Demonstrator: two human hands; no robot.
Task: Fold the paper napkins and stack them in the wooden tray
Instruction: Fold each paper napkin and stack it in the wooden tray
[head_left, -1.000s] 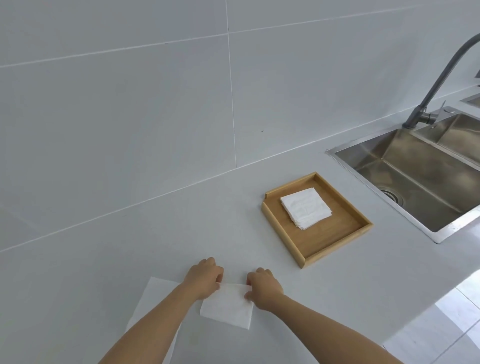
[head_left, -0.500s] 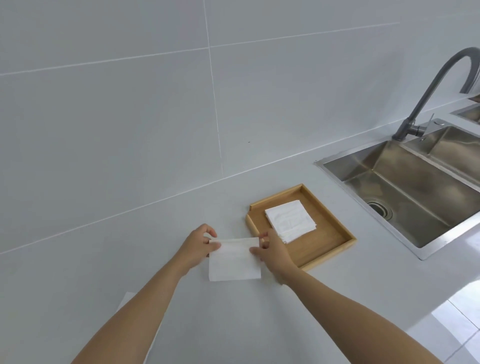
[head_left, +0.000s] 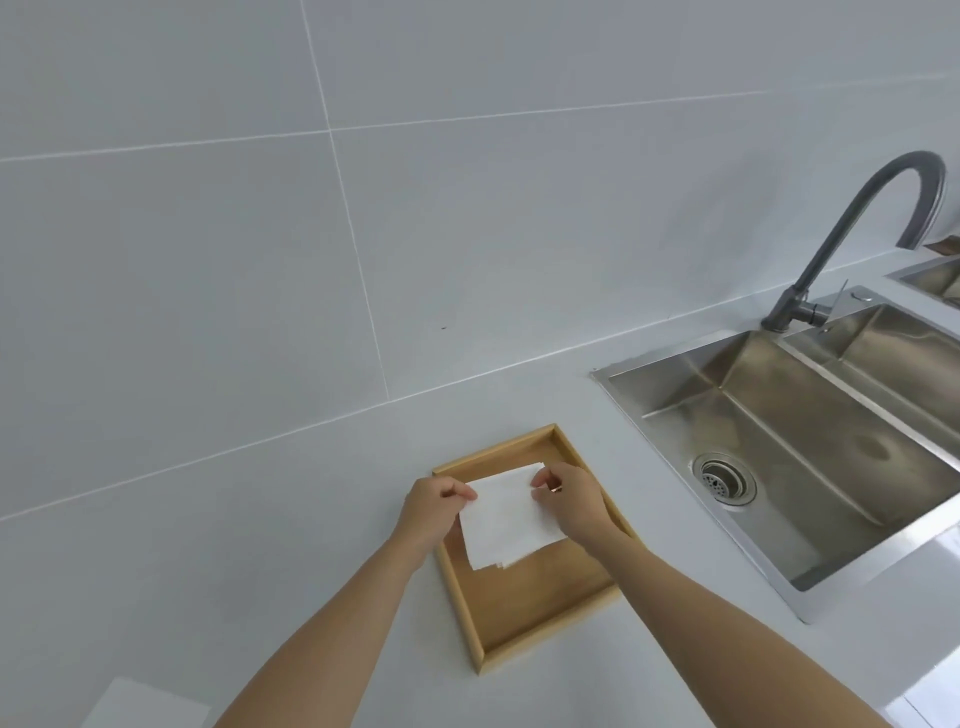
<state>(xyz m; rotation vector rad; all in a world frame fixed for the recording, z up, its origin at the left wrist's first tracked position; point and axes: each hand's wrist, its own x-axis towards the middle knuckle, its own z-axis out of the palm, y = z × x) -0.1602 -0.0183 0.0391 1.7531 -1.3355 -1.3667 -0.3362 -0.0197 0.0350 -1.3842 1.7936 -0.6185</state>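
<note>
A folded white paper napkin (head_left: 506, 517) is held over the wooden tray (head_left: 511, 621) on the grey counter. My left hand (head_left: 431, 506) pinches its upper left corner and my right hand (head_left: 569, 496) pinches its upper right corner. Beneath its lower edge the corners of the folded napkin stack (head_left: 511, 562) in the tray peek out; most of that stack is hidden. Whether the held napkin touches the stack I cannot tell. An unfolded white napkin (head_left: 145, 704) lies on the counter at the bottom left.
A steel sink (head_left: 810, 447) with a drain and a curved grey faucet (head_left: 852, 228) sits to the right of the tray. A tiled wall rises behind the counter. The counter's front edge and the floor show at the bottom right.
Both hands have carried the folded napkin to the right, from the counter beside the tray to above the stack inside it. The view has shifted to follow.
</note>
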